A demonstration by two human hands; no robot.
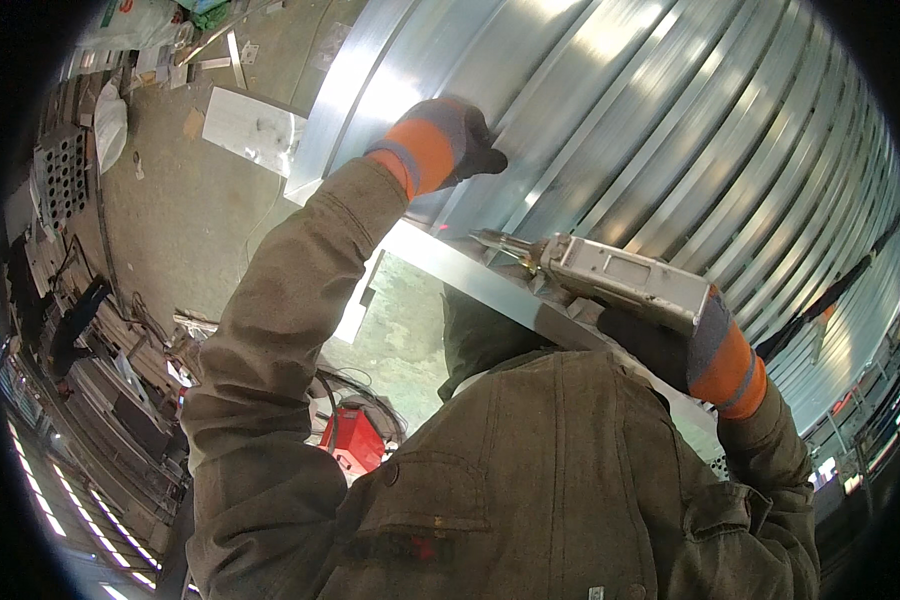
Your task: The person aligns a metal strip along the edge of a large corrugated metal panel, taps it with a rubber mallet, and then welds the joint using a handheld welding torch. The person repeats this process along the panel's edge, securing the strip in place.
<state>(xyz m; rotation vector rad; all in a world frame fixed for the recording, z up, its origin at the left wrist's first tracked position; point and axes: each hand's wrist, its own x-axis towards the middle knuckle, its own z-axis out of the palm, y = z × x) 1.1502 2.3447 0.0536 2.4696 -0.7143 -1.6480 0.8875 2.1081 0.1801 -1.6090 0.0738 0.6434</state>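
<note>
My right hand (722, 352), in a grey and orange glove with dark fingers, grips a handheld laser welding gun (625, 275). The gun has a boxy pale body, and its narrow metal nozzle points left. A small red light spot shows just beyond the tip, near the edge of a large panel of shiny metal slats (570, 130). Above and left of the nozzle, my left hand (438, 145), gloved alike, rests on the panel with its fingers curled. Whatever those fingers hold, if anything, is hidden. A straight metal bar (470, 275) runs along the panel's near edge, below the gun.
Left of the panel, a flat metal plate (253, 130) juts out above the concrete floor. A red box-shaped machine (353, 438) with cables stands low on the floor. Farther left are a perforated metal block (60, 175), a white bag (110, 127), loose strips and more cables.
</note>
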